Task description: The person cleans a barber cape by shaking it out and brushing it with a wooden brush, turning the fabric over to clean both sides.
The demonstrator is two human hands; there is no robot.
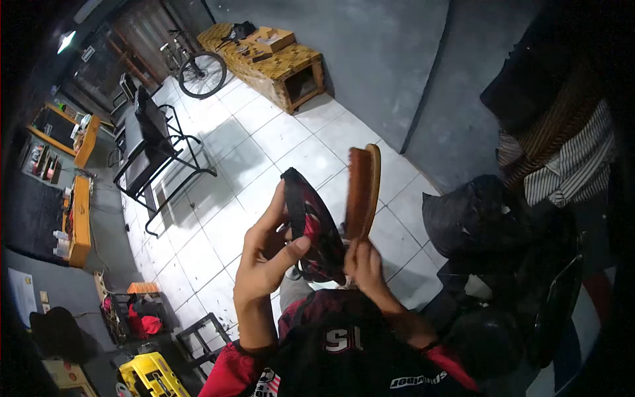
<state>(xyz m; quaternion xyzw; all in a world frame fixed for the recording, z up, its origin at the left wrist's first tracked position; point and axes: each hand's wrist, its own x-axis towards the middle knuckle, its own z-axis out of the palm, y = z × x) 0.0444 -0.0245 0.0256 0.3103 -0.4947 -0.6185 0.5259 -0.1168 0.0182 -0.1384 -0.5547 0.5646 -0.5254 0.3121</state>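
Observation:
My left hand [264, 255] grips a black-and-red patterned fabric item [316, 225], thumb on its near side and fingers behind. It has a dark band along its left edge and a curved, cap-like outline; I cannot tell its exact kind. Close to its right side stands a wooden brush [361, 192], bristles facing the fabric. The brush's lower end is wrapped in the closed fingers of my right hand [366, 268].
Black chairs [149, 135] line the left side near wall shelves [81, 218]. At the back are a bicycle [202, 73] and a low patterned bench [278, 66] with a box. Black bags [473, 212] and striped cloth [572, 162] crowd the right; a yellow case [152, 374] sits lower left.

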